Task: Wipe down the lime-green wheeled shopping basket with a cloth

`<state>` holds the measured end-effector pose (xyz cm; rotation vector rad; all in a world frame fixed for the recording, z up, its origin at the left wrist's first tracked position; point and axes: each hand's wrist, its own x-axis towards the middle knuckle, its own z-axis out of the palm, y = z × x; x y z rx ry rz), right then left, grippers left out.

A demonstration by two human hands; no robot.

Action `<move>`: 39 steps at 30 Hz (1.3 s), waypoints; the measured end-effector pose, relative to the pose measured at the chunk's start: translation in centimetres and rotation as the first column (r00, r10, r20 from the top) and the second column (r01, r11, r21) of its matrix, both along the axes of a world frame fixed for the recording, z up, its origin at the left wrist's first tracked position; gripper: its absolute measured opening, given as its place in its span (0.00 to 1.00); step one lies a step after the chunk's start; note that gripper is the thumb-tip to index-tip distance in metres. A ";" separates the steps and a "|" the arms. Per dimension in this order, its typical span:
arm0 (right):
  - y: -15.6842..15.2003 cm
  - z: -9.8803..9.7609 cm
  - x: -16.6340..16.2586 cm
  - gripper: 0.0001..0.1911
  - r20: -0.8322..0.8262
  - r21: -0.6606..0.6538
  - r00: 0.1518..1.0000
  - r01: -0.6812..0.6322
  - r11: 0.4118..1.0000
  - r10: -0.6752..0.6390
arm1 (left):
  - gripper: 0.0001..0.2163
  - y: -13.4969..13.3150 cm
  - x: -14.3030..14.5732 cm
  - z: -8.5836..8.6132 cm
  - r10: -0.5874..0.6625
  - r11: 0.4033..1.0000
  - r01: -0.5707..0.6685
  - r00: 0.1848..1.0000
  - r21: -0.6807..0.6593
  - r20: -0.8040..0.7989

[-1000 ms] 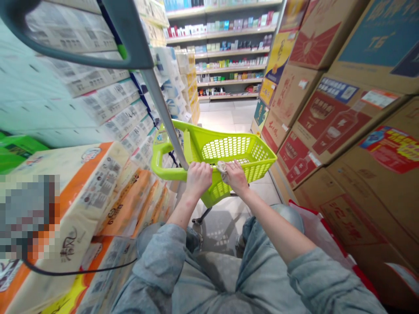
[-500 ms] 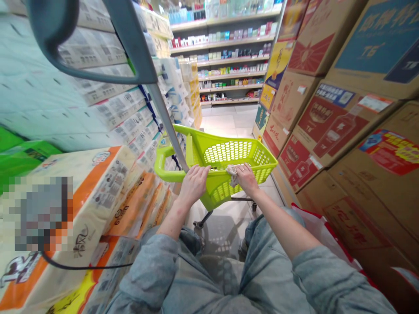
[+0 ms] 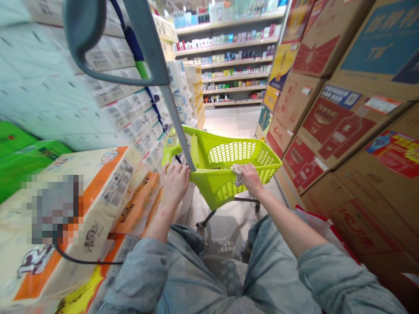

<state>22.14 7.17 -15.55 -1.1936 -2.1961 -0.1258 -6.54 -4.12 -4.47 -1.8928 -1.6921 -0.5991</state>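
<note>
A lime-green plastic shopping cart [image 3: 206, 185] with perforated basket walls stands side-on in front of me. My left hand [image 3: 175, 181] is closed over its near left edge, just left of the grey pole [image 3: 178, 126], fingertips over the top. Further right along the same rim, my right hand [image 3: 251, 178] is closed on a crumpled pale cloth [image 3: 237, 174], which touches the rim. A big grey looped handle [image 3: 139, 80] tops the pole at upper left. The part of the left edge under my left palm is hidden.
Stacked tissue packs [image 3: 108, 174] crowd the left side, with a blurred-out device on top and a black cable. Cardboard cartons [image 3: 353, 174] wall the right side, a red-edged bag [image 3: 321, 226] below them. Product shelves [image 3: 229, 61] stand at the back.
My left hand has slid left along the rim, from right of the pole to left of it. My right hand still holds the cloth at the rim. The view has shifted slightly.
</note>
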 end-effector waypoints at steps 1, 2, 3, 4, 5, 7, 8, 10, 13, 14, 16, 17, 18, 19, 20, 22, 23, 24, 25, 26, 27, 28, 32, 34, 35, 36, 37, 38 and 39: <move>-0.2 0.2 -0.5 0.17 -0.014 0.011 1.000 -0.002 1.000 0.002 | 0.12 0.0 0.2 0.1 0.012 1.000 -0.013 1.000 -0.008 -0.006; -0.5 0.3 -1.3 0.18 -0.030 0.023 0.999 -0.013 1.000 0.014 | 0.12 -0.1 0.4 0.2 0.022 1.000 -0.022 1.000 -0.010 -0.010; -0.9 0.6 -2.2 0.18 -0.048 0.037 0.998 -0.034 0.999 0.035 | 0.12 -0.2 0.7 0.2 0.028 1.000 -0.028 1.000 -0.012 -0.013; -1.3 0.8 -3.3 0.19 -0.067 0.050 0.996 -0.062 0.997 0.065 | 0.12 -0.3 1.0 0.2 0.032 0.999 -0.033 0.999 -0.014 -0.016; -1.7 1.1 -4.5 0.20 -0.087 0.062 0.991 -0.093 0.994 0.098 | 0.12 -0.5 1.3 0.2 0.036 0.999 -0.036 0.999 -0.016 -0.017; -2.7 1.6 -6.8 0.22 -0.132 0.081 0.980 -0.139 0.987 0.149 | 0.12 -0.6 2.0 0.1 0.047 0.999 -0.047 0.999 -0.018 -0.020; -3.1 1.8 -7.7 0.23 -0.156 0.089 0.975 -0.142 0.986 0.155 | 0.12 -0.7 2.3 0.1 0.053 0.998 -0.053 0.998 -0.018 -0.024; -3.5 2.1 -8.7 0.24 -0.185 0.102 0.972 -0.129 0.986 0.146 | 0.12 -0.8 2.7 0.1 0.059 0.998 -0.060 0.997 -0.027 -0.041; -3.3 2.3 -7.9 0.20 -0.140 0.111 0.981 -0.121 0.986 0.136 | 0.13 -0.7 2.6 0.5 0.040 0.997 -0.045 0.996 -0.068 -0.076; -2.9 2.2 -7.1 0.19 -0.108 0.107 0.986 -0.118 0.987 0.130 | 0.14 -0.7 2.4 0.6 0.024 0.996 -0.031 0.996 -0.087 -0.085; -2.1 1.9 -5.1 0.15 -0.049 0.090 0.995 -0.080 0.993 0.084 | 0.15 -0.4 1.8 1.2 -0.017 0.991 0.004 0.995 -0.131 -0.097; -1.6 1.7 -4.1 0.14 -0.026 0.079 0.999 -0.045 0.996 0.048 | 0.16 -0.3 1.6 1.5 -0.039 0.988 0.023 0.994 -0.155 -0.099; -1.2 1.5 -3.0 0.14 -0.008 0.069 1.000 -0.008 0.998 0.008 | 0.17 -0.1 1.3 1.8 -0.060 0.982 0.041 0.993 -0.182 -0.102; -0.9 1.3 -2.1 0.14 0.004 0.061 1.000 0.025 0.998 -0.026 | 0.17 0.0 1.2 2.2 -0.077 0.976 0.054 0.992 -0.209 -0.105; -0.7 1.1 -1.4 0.14 0.011 0.056 0.999 0.049 0.997 -0.050 | 0.18 0.2 1.0 2.5 -0.092 0.970 0.064 0.990 -0.236 -0.110; -0.7 0.9 -0.7 0.15 -0.008 0.056 0.996 0.086 0.995 -0.085 | 0.19 0.6 0.9 3.0 -0.122 0.955 0.083 0.985 -0.283 -0.122; -0.8 0.9 -0.8 0.15 -0.036 0.057 0.994 0.110 0.992 -0.108 | 0.20 0.9 1.0 3.3 -0.138 0.948 0.093 0.982 -0.304 -0.127; -1.2 0.9 -1.1 0.15 -0.076 0.054 0.988 0.138 0.989 -0.134 | 0.21 1.1 1.1 3.4 -0.149 0.941 0.100 0.980 -0.323 -0.131; -1.6 0.9 -1.8 0.15 -0.128 0.048 0.979 0.166 0.985 -0.158 | 0.22 1.3 1.2 3.5 -0.155 0.935 0.101 0.979 -0.339 -0.134; -2.2 1.0 -2.6 0.14 -0.190 0.041 0.967 0.184 0.982 -0.173 | 0.23 1.4 1.3 3.6 -0.157 0.930 0.099 0.978 -0.353 -0.139; -2.8 1.0 -3.7 0.15 -0.258 0.038 0.951 0.186 0.982 -0.170 | 0.24 1.6 1.4 3.7 -0.154 0.928 0.094 0.978 -0.361 -0.142; -3.5 1.1 -4.9 0.15 -0.327 0.047 0.935 0.161 0.986 -0.137 | 0.25 1.7 1.5 3.7 -0.151 0.927 0.089 0.978 -0.365 -0.146; -6.7 1.4 -9.4 0.17 -0.510 0.125 0.859 0.019 0.992 0.047 | 0.25 1.8 1.6 3.6 -0.153 0.934 0.092 0.976 -0.346 -0.154; -7.8 1.6 -10.7 0.18 -0.533 0.146 0.839 -0.031 0.989 0.105 | 0.24 1.7 1.6 3.6 -0.155 0.937 0.095 0.976 -0.336 -0.155; -8.1 1.7 -11.0 0.17 -0.529 0.156 0.839 -0.053 0.986 0.129 | 0.24 1.7 1.6 3.5 -0.155 0.938 0.096 0.976 -0.333 -0.155; -8.2 1.8 -11.1 0.17 -0.510 0.161 0.847 -0.077 0.984 0.150 | 0.24 1.7 1.5 3.4 -0.153 0.939 0.095 0.976 -0.332 -0.153; -8.2 1.8 -10.9 0.17 -0.477 0.160 0.863 -0.100 0.982 0.165 | 0.24 1.7 1.5 3.4 -0.153 0.939 0.096 0.976 -0.331 -0.152; -7.9 1.7 -10.6 0.16 -0.437 0.153 0.882 -0.118 0.981 0.174 | 0.24 1.7 1.5 3.3 -0.153 0.939 0.095 0.976 -0.330 -0.152; -7.5 1.5 -10.0 0.16 -0.395 0.141 0.902 -0.131 0.981 0.177 | 0.24 1.7 1.5 3.3 -0.152 0.940 0.095 0.977 -0.328 -0.152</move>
